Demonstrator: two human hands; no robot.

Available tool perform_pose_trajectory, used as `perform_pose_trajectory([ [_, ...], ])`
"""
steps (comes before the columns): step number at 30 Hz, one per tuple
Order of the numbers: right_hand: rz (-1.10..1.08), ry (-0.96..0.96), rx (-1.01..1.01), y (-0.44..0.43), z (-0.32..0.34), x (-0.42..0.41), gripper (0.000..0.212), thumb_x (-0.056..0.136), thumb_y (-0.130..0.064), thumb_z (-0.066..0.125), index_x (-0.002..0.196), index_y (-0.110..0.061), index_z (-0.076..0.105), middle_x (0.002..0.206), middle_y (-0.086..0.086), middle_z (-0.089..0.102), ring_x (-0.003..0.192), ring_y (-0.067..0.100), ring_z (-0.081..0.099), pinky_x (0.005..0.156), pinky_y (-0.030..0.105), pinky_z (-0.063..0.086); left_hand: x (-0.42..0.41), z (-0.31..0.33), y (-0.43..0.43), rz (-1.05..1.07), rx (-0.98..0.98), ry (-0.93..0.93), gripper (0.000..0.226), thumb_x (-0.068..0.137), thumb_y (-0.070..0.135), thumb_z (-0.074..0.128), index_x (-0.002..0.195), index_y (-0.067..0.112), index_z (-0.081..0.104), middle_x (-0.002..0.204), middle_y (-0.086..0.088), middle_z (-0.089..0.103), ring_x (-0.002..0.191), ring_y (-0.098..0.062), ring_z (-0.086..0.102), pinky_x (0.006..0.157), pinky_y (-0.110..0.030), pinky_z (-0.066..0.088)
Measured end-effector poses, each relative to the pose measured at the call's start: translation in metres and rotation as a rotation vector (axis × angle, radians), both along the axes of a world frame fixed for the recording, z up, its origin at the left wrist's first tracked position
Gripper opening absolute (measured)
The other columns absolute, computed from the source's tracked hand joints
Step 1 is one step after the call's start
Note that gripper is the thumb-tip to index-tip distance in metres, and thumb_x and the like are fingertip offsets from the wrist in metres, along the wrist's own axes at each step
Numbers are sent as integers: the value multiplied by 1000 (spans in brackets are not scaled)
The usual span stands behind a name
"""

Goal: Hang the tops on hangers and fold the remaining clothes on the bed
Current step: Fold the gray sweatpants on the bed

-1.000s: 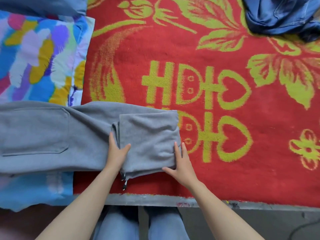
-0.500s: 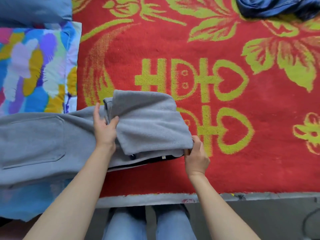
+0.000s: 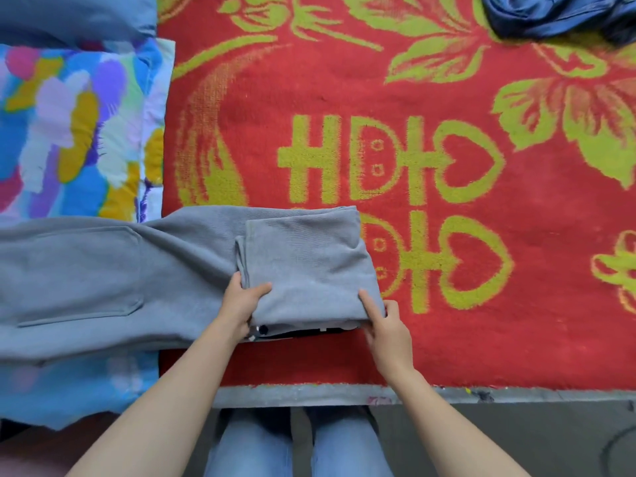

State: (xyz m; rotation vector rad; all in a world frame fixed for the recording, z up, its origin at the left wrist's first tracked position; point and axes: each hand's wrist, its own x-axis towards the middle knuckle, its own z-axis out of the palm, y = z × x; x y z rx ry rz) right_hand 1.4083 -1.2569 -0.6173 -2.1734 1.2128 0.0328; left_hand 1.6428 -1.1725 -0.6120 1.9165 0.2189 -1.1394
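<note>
Now my left hand pinches the near edge of the grey sweatpants, at their folded end, and my right hand pinches the near corner. The unfolded length trails beyond my left hand. If either pinch catches only the top layer, the fold will likely slide askew.

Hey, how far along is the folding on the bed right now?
Done: one end of the grey pants is folded over itself. In hand: the left hand and right hand grip that folded section. Left: the long unfolded stretch toward the pocket, and the blue garment crumpled on the red blanket. No hangers show.
</note>
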Motion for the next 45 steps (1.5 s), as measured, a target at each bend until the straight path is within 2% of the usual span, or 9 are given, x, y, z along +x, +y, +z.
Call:
perform_pose_trajectory([
  [4,164,352,-115,6,7,12,93,63,3,74,139,-32,32,94,13,51,68,28,56,48,31,35,13,0,22,-429,312,-289,60,85,21,65,138,14,38,127,-12,56,113,-33,54,91,-39,45],
  [10,-147,371,625,-10,9,36,76,77,-17,50,147,-30,22,150,12,16,134,30,26,108,38,30,-12,12,45,-672,523,-796,75,80,30,69,143,10,33,138,-26,39,120,-45,42,91,-55,40],
  [18,-729,-96,689,-34,30,51,12,77,9,55,80,-1,59,70,7,54,62,20,49,39,15,35,-57,-11,76,-1277,431,-753,108,40,52,88,131,10,47,135,-24,48,108,-36,60,76,-47,54],
  [22,-802,-243,476,-69,68,40,18,76,9,54,68,-7,53,59,3,46,53,16,37,35,15,28,-70,1,34,-1266,304,-692,99,85,50,58,149,21,-13,154,-12,-20,144,-27,11,115,-39,17],
  [25,-848,-260,353,-86,92,26,24,77,7,52,64,-11,46,60,2,41,58,18,35,45,26,30,-86,1,-2,-1290,153,-541,88,90,41,53,148,29,-12,156,-4,-21,144,-23,6,115,-35,15],
  [31,-544,-194,148,-63,125,57,9,60,-25,44,63,-18,40,60,-3,41,60,20,38,58,34,31,-91,-3,-4,-1241,97,-426,91,85,32,59,150,27,-3,158,-2,-9,142,-25,13,114,-36,20],
  [35,-70,-195,-217,-7,127,111,47,68,-45,39,90,-12,65,75,7,59,74,30,54,62,37,42,-75,-4,30,-883,-159,-263,59,74,22,69,125,34,41,129,4,51,118,-13,49,95,-33,44],
  [41,484,357,384,46,77,151,48,90,-63,33,131,-42,44,144,6,31,139,26,13,110,55,8,-84,-6,77,-1068,98,-515,52,93,37,45,141,20,34,143,5,38,134,-15,33,105,-19,26],
  [45,441,256,369,42,48,134,41,97,-45,38,135,-32,46,145,0,38,140,19,21,114,48,6,-74,3,102,-859,121,-702,38,78,35,40,90,16,70,84,0,68,77,-22,63,64,-31,43],
])
